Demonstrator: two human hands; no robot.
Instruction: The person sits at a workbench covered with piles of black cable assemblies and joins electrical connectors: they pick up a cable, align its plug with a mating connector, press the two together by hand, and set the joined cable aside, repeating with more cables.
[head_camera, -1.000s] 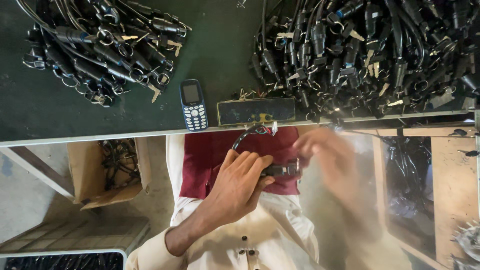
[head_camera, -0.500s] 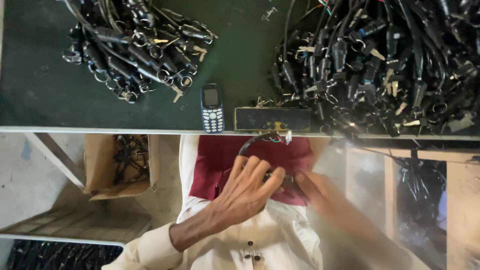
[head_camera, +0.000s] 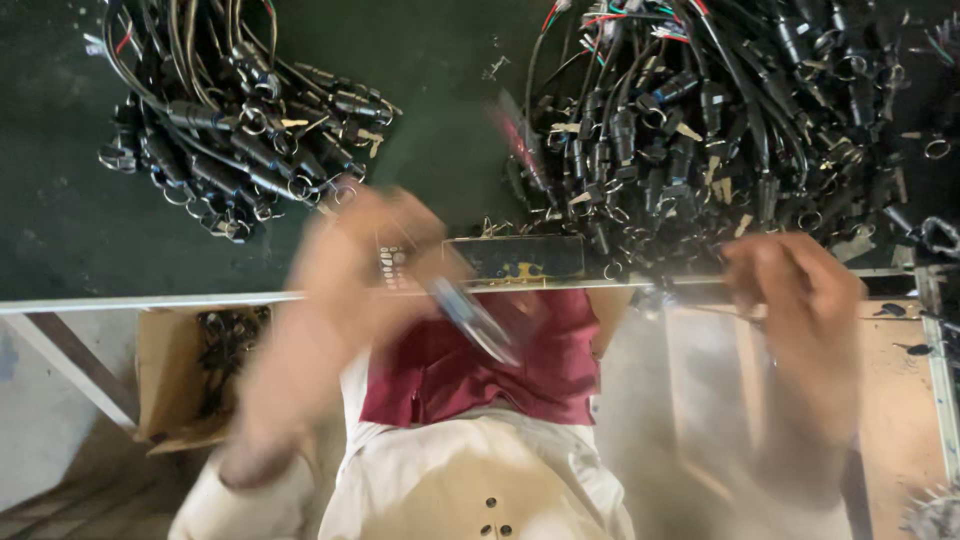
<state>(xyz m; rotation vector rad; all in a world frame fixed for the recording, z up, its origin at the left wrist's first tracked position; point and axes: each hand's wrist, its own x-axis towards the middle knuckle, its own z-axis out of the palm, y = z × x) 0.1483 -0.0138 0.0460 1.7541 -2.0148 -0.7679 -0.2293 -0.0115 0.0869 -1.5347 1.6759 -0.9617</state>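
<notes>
Hands have lifted and spread apart since the frame half a second ago, when both met low over the maroon cloth (head_camera: 470, 370) on the lap, around one dark cable piece. Now the left hand (head_camera: 365, 255) is up at the near edge of the dark green table (head_camera: 440, 70), blurred by motion, and it covers most of the small keypad phone (head_camera: 392, 265) that lay in plain view before; only a patch of keys shows under the fingers. A dark cable piece (head_camera: 475, 320) with a shiny end slants down and right from this hand, over the cloth. Whether the fingers are closed on it I cannot tell; the blur hides them.

The right hand (head_camera: 795, 295) has moved well out to the right, at the table edge near the large heap of black cables (head_camera: 720, 110). Its fingers look curled inward, but what they have hold of, if anything, cannot be made out.

The smaller heap of cables (head_camera: 220, 130) lies far left on the table, the flat dark block (head_camera: 515, 257) sits at the near edge between the hands, and both are where they were. Below the table on the left, a cardboard box (head_camera: 165, 370) holds more dark parts.
</notes>
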